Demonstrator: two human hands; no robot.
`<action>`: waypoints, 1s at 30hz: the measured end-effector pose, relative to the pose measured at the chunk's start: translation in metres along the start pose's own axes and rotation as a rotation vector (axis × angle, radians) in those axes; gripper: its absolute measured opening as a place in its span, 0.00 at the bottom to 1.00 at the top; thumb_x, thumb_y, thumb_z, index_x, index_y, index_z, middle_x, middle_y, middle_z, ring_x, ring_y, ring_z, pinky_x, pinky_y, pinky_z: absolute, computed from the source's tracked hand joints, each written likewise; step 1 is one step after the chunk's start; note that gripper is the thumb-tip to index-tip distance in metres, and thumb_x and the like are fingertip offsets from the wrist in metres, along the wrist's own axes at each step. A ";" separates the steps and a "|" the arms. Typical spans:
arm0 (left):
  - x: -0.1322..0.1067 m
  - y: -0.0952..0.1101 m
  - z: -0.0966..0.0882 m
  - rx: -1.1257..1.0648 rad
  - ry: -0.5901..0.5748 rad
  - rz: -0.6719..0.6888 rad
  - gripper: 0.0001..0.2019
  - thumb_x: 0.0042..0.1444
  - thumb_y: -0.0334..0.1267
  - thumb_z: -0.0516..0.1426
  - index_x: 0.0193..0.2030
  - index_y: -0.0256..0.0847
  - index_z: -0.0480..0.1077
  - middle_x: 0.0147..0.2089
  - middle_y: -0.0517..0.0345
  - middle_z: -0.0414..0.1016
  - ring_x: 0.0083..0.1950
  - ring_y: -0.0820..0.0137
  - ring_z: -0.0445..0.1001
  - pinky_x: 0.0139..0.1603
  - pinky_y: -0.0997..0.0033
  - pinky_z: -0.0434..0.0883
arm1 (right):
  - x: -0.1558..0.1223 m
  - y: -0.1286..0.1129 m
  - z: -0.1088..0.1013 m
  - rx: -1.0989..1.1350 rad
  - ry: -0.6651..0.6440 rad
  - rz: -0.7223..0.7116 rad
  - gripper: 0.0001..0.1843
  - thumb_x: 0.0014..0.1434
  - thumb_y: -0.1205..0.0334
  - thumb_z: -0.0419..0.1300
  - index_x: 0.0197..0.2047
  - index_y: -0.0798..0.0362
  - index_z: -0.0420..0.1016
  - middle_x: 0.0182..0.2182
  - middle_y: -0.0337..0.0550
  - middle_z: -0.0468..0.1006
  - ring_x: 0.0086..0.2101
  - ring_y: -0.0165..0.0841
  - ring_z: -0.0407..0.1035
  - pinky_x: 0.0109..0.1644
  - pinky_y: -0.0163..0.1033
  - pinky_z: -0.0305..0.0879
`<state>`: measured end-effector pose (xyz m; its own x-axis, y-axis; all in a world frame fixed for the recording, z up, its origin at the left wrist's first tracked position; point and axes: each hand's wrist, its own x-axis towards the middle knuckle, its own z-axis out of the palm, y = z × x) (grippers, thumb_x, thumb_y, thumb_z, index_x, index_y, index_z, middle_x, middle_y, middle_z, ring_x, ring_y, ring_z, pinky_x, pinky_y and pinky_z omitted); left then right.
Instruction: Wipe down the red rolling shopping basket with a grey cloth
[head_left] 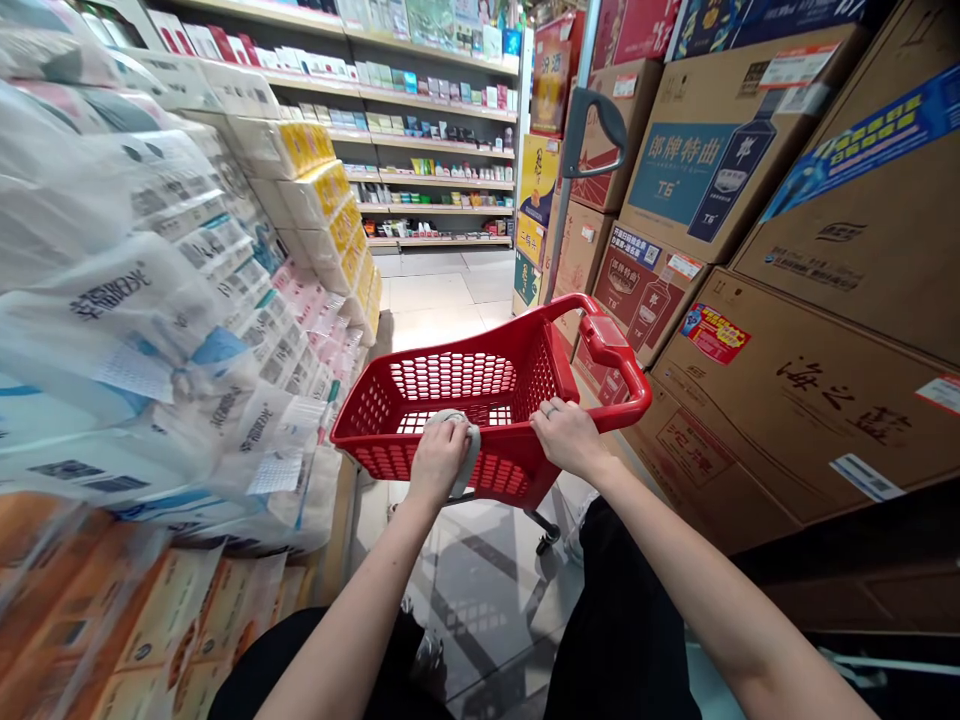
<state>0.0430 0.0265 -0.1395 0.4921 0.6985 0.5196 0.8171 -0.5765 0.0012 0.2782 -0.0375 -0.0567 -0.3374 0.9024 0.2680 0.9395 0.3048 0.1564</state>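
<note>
A red plastic shopping cart (450,358) with perforated walls stands in front of me, its basket showing nothing inside. My left hand (442,450) presses a light grey cloth (470,458) over the cart's near rim, fingers closed around it. Part of the cloth hangs down outside the basket wall. My right hand (566,435) grips the same rim farther right, close to where the red handle (611,345) joins. A ring shows on one of its fingers. One caster (549,540) is visible under the cart.
Stacked tissue packs (315,200) and plastic-wrapped paper bundles (180,330) line the left side. Tall cardboard boxes (825,400) wall the right. A grey upright handle on a pole (596,130) stands before the boxes. Stocked shelves (442,140) cross the far end beyond the tiled floor (442,285).
</note>
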 end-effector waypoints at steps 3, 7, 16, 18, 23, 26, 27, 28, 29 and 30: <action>0.010 0.014 0.004 -0.009 -0.046 0.048 0.14 0.62 0.39 0.48 0.52 0.39 0.66 0.42 0.48 0.69 0.46 0.61 0.68 0.46 0.61 0.65 | 0.000 0.001 0.002 -0.004 0.005 -0.002 0.15 0.64 0.68 0.44 0.39 0.57 0.71 0.40 0.53 0.73 0.43 0.40 0.63 0.43 0.42 0.53; 0.017 0.007 0.007 -0.100 -0.111 0.075 0.13 0.64 0.41 0.46 0.49 0.41 0.66 0.39 0.53 0.68 0.43 0.64 0.68 0.43 0.65 0.65 | 0.001 0.004 0.005 -0.010 0.001 -0.014 0.14 0.64 0.68 0.44 0.40 0.57 0.71 0.40 0.53 0.73 0.43 0.40 0.62 0.43 0.42 0.52; -0.012 -0.076 0.000 0.017 -0.242 0.028 0.09 0.61 0.33 0.47 0.45 0.40 0.65 0.42 0.49 0.69 0.45 0.62 0.68 0.48 0.63 0.64 | 0.004 0.014 0.006 -0.028 0.024 -0.044 0.14 0.66 0.67 0.44 0.42 0.56 0.71 0.39 0.50 0.73 0.41 0.39 0.62 0.42 0.41 0.52; -0.021 -0.101 -0.004 0.048 -0.264 -0.003 0.11 0.59 0.31 0.47 0.46 0.40 0.65 0.42 0.49 0.69 0.45 0.61 0.68 0.49 0.62 0.64 | 0.005 0.016 0.006 -0.035 0.019 -0.037 0.15 0.66 0.66 0.44 0.42 0.55 0.71 0.39 0.50 0.73 0.42 0.39 0.62 0.42 0.41 0.52; -0.043 -0.157 -0.015 0.117 -0.315 -0.098 0.14 0.58 0.31 0.46 0.48 0.41 0.65 0.44 0.49 0.70 0.46 0.60 0.69 0.47 0.63 0.65 | 0.008 0.019 0.008 -0.044 -0.005 -0.019 0.15 0.67 0.66 0.44 0.42 0.55 0.72 0.40 0.50 0.73 0.43 0.38 0.62 0.44 0.40 0.52; -0.053 -0.174 -0.016 0.159 -0.320 -0.144 0.15 0.58 0.32 0.46 0.50 0.41 0.65 0.44 0.49 0.70 0.47 0.60 0.69 0.46 0.62 0.65 | 0.010 0.021 0.009 -0.043 0.002 -0.008 0.16 0.67 0.65 0.43 0.41 0.55 0.72 0.41 0.50 0.73 0.44 0.38 0.62 0.45 0.40 0.52; -0.054 -0.176 -0.014 0.168 -0.315 -0.158 0.15 0.58 0.32 0.45 0.50 0.41 0.65 0.44 0.49 0.70 0.46 0.59 0.69 0.46 0.62 0.65 | 0.011 0.021 0.009 -0.046 0.005 -0.005 0.16 0.67 0.65 0.43 0.41 0.55 0.72 0.41 0.50 0.73 0.44 0.38 0.62 0.46 0.41 0.52; -0.054 -0.175 -0.013 0.171 -0.309 -0.168 0.15 0.59 0.33 0.45 0.50 0.40 0.65 0.44 0.49 0.70 0.46 0.59 0.69 0.45 0.62 0.65 | 0.012 0.021 0.010 -0.051 0.008 -0.001 0.16 0.67 0.65 0.43 0.41 0.55 0.72 0.41 0.50 0.73 0.44 0.38 0.62 0.46 0.41 0.52; -0.054 -0.171 -0.011 0.166 -0.300 -0.170 0.14 0.59 0.34 0.46 0.49 0.40 0.65 0.43 0.49 0.70 0.46 0.59 0.69 0.45 0.62 0.65 | 0.013 0.021 0.011 -0.059 0.011 0.003 0.16 0.66 0.66 0.43 0.40 0.55 0.72 0.41 0.51 0.73 0.44 0.39 0.62 0.46 0.42 0.52; -0.052 -0.165 -0.009 0.152 -0.290 -0.161 0.14 0.59 0.34 0.46 0.49 0.40 0.65 0.43 0.48 0.70 0.45 0.59 0.69 0.45 0.63 0.65 | 0.014 0.022 0.012 -0.066 0.013 0.006 0.15 0.66 0.66 0.44 0.40 0.56 0.72 0.41 0.51 0.73 0.44 0.39 0.62 0.47 0.42 0.52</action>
<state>-0.1200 0.0819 -0.1589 0.4002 0.8791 0.2590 0.9157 -0.3947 -0.0754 0.2946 -0.0149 -0.0610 -0.3328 0.8999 0.2818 0.9358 0.2781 0.2168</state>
